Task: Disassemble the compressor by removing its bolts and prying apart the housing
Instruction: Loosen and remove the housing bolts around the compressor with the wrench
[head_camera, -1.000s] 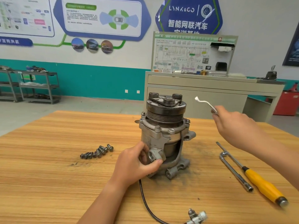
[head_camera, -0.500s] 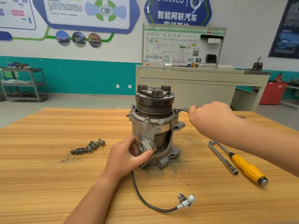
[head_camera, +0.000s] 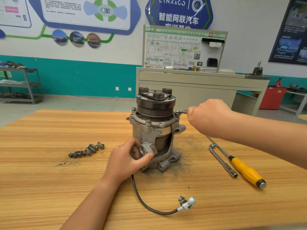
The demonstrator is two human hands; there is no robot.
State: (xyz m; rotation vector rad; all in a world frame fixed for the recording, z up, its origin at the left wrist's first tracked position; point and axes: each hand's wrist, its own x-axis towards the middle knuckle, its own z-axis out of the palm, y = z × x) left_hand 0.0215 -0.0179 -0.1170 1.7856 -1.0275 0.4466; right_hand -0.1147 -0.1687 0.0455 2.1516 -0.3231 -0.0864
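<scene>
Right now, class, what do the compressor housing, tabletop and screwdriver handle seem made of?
Compressor housing: likely cast aluminium, matt grey with a rough, grimy skin. Tabletop: wood or wood-look laminate, streaked grain lines. Screwdriver handle: probably plastic, smooth glossy yellow.

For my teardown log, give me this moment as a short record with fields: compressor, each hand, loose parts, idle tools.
Compressor: upright on the wooden table, pulley end up
Left hand: grips a mounting lug low on the housing
Right hand: holds a ring spanner, ring end on a flange bolt at the compressor's right
Loose bolts: a row on the table, left of the compressor
Idle tools: L-shaped socket wrench and yellow-handled screwdriver, right of the compressor
Cable: black, white connector, lying in front of the compressor
</scene>
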